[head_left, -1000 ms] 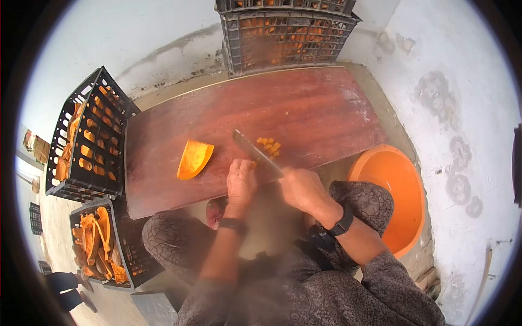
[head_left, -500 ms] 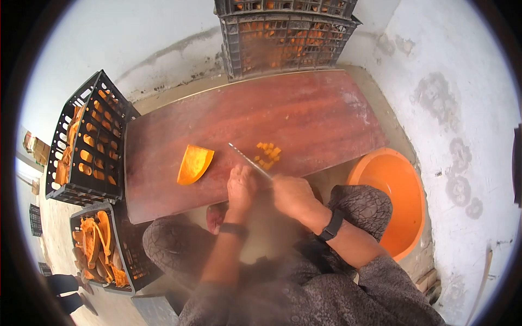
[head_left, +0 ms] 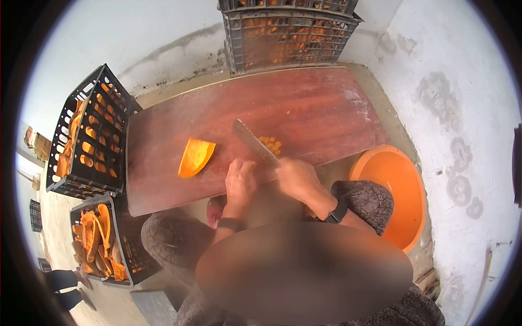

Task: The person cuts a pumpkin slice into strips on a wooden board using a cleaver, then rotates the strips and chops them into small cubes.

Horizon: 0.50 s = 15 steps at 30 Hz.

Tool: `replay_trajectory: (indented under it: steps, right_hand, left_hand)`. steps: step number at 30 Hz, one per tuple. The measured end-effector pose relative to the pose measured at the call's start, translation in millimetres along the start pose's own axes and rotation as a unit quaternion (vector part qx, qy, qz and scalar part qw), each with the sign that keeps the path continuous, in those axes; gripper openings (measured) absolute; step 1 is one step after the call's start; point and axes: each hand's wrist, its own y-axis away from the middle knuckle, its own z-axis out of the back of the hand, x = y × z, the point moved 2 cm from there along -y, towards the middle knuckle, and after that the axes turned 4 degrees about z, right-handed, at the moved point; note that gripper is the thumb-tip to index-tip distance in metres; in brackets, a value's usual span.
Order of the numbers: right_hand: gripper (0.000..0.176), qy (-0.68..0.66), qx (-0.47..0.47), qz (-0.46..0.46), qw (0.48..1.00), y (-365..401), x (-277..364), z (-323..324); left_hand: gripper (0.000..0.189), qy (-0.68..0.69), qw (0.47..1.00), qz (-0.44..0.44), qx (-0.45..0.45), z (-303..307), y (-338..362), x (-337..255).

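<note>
Two hands sat close together at the near edge of the wooden board (head_left: 304,108). Right hand (head_left: 296,176) was closed tight round the handle of the knife (head_left: 253,140). The blade angled up and away to the left with its tip off the wood, prob. the lifted part of a chop. Left hand (head_left: 240,182) was just beside the blade, fingers curled under, knuckles fwd. I read that as a guard grip to keep fingertips off the edge. Couldn't tell if anything was pinned under it, since the fingers hid that spot.

The pumpkin cubes (head_left: 272,144) lay in a small pile on the far side of the blade, touching or nearly so, clear of the left hand. The pumpkin wedge (head_left: 196,156) lay flesh up, left of the left hand and apart from it, near enough to grab w/o shifting, I'd say.

The orange basin (head_left: 399,185) stood on the floor by the right knee, below the board's right end. The side crate (head_left: 89,141) leaned at the board's left end w/ orange pieces inside. The low crate (head_left: 100,239) nearer me held peel-like strips. The stacked crates (head_left: 288,32) stood at the far end.
</note>
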Motion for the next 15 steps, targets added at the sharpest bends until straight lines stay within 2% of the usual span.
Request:
replay_trajectory:
  steps: [3,5,9,15]
  right_hand:
    - [0.014,0.007,-0.005,0.011,1.000,6.9,7.4,9.3]
    - [0.013,0.006,0.000,0.020,1.000,11.8,7.8,10.0]
    - [0.019,-0.006,0.027,0.023,0.999,20.2,7.2,8.9]
    - [0.018,-0.006,0.041,0.027,0.999,24.8,10.6,14.6]
  left_hand:
    - [0.016,0.013,0.999,-0.017,-0.029,-4.2,-3.2,-2.7]
    - [0.012,0.043,0.997,0.023,-0.056,-4.8,-3.5,-3.7]
    - [0.007,0.038,0.998,0.032,-0.038,-4.1,-2.4,-1.5]
    - [0.004,0.013,0.999,0.017,-0.031,-5.2,-4.5,-2.0]
